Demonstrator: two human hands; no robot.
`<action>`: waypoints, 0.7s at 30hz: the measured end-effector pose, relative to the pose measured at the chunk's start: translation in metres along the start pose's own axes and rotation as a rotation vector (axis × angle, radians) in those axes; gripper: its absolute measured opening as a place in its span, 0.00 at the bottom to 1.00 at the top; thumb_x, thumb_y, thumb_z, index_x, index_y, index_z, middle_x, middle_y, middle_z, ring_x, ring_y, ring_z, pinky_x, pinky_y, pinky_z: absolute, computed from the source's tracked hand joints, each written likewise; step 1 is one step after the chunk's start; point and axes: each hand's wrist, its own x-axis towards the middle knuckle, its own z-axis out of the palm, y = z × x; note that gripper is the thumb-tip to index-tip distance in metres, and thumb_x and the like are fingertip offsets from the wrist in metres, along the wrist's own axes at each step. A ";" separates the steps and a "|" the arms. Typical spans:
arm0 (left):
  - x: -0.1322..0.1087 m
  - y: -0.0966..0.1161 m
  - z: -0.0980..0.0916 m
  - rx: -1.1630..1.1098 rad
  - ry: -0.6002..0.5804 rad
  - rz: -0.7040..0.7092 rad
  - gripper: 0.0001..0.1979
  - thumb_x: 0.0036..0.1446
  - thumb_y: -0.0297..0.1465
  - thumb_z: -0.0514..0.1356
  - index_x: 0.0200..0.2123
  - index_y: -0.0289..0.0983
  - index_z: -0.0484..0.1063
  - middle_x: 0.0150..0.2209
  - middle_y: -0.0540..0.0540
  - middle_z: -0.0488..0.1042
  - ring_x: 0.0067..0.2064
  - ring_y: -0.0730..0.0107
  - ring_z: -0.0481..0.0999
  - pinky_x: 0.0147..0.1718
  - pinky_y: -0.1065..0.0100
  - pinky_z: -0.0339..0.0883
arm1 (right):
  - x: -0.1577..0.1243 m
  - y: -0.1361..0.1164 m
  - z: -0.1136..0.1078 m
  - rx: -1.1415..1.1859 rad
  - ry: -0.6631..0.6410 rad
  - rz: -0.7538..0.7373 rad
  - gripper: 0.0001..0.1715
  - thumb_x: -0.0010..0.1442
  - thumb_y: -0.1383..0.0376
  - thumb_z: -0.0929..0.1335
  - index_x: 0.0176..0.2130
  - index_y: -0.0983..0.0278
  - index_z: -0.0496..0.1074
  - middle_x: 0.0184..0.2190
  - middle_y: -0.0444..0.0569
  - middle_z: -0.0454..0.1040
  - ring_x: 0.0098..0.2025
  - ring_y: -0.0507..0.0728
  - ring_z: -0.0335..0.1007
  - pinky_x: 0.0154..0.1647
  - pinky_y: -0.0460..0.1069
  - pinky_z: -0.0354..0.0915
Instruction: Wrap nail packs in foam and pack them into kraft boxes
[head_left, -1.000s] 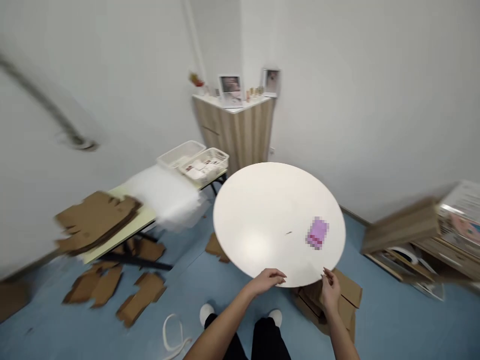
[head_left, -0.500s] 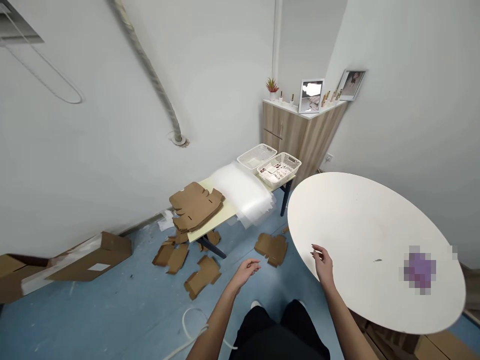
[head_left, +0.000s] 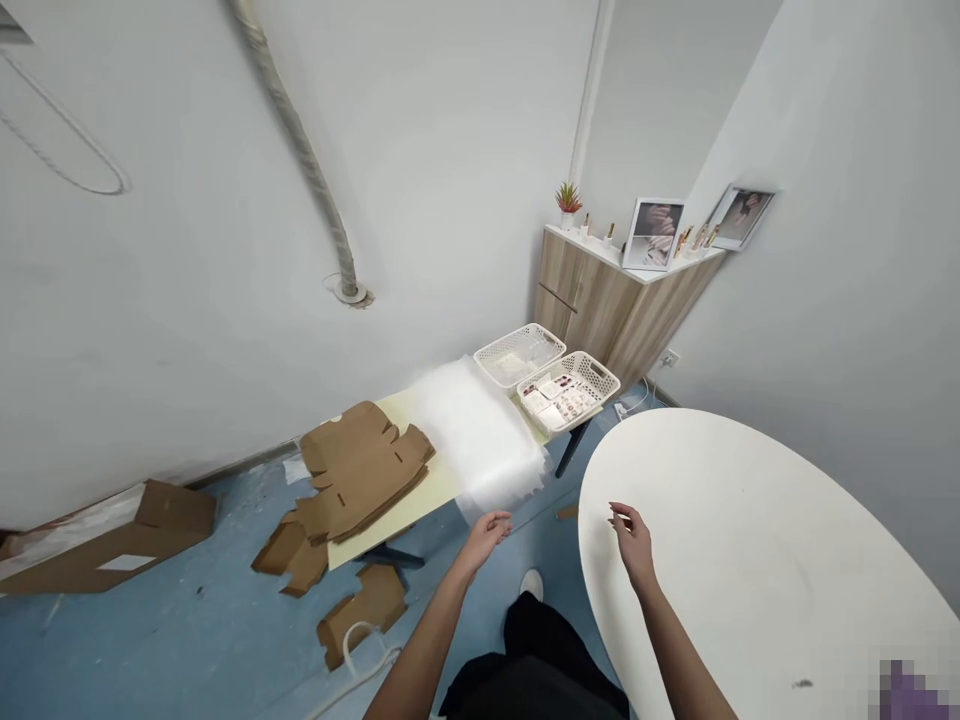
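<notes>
The empty right hand (head_left: 634, 545), fingers narrowly pinched, hovers over the round white tabletop (head_left: 750, 570). The empty, half-open left hand (head_left: 484, 540) sits just beside translucent plastic sheeting (head_left: 480, 440), which overhangs the pale yellow worktop (head_left: 401, 515) and could slide off if snagged.

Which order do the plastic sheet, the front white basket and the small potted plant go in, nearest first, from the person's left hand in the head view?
1. Plastic sheet: on the table, just ahead of the left hand.
2. White basket: at the table's far end, to the right.
3. Potted plant: farthest, on top of the cabinet.
</notes>
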 end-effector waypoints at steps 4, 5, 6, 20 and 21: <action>0.052 0.041 0.002 -0.038 0.060 0.082 0.21 0.51 0.45 0.61 0.44 0.38 0.74 0.44 0.40 0.78 0.47 0.58 0.77 0.47 0.61 0.68 | 0.084 -0.038 0.021 0.015 -0.056 -0.106 0.20 0.53 0.53 0.66 0.42 0.61 0.74 0.45 0.53 0.77 0.41 0.61 0.75 0.43 0.55 0.69; 0.063 0.049 0.003 -0.046 0.071 0.101 0.21 0.51 0.44 0.61 0.44 0.37 0.74 0.43 0.40 0.78 0.47 0.59 0.78 0.47 0.61 0.69 | 0.102 -0.047 0.028 0.013 -0.067 -0.122 0.20 0.53 0.53 0.66 0.41 0.61 0.74 0.45 0.53 0.77 0.41 0.61 0.75 0.43 0.55 0.69; 0.074 0.057 0.003 -0.053 0.082 0.118 0.20 0.51 0.43 0.61 0.43 0.37 0.74 0.43 0.41 0.78 0.46 0.59 0.78 0.47 0.61 0.69 | 0.119 -0.055 0.034 0.008 -0.077 -0.138 0.21 0.53 0.52 0.66 0.41 0.61 0.74 0.45 0.53 0.77 0.41 0.61 0.74 0.43 0.55 0.69; 0.219 0.148 -0.051 0.435 0.411 0.475 0.22 0.57 0.30 0.55 0.55 0.38 0.69 0.63 0.42 0.65 0.66 0.58 0.59 0.65 0.56 0.51 | 0.229 -0.129 0.169 -0.270 -0.277 -0.414 0.18 0.60 0.59 0.61 0.44 0.63 0.74 0.44 0.54 0.76 0.44 0.60 0.71 0.47 0.54 0.67; 0.227 0.151 -0.056 0.518 0.384 0.490 0.23 0.57 0.29 0.54 0.56 0.37 0.68 0.64 0.40 0.63 0.68 0.58 0.56 0.66 0.55 0.47 | 0.233 -0.137 0.185 -0.328 -0.289 -0.443 0.18 0.60 0.61 0.61 0.45 0.63 0.74 0.44 0.54 0.76 0.46 0.61 0.70 0.49 0.54 0.65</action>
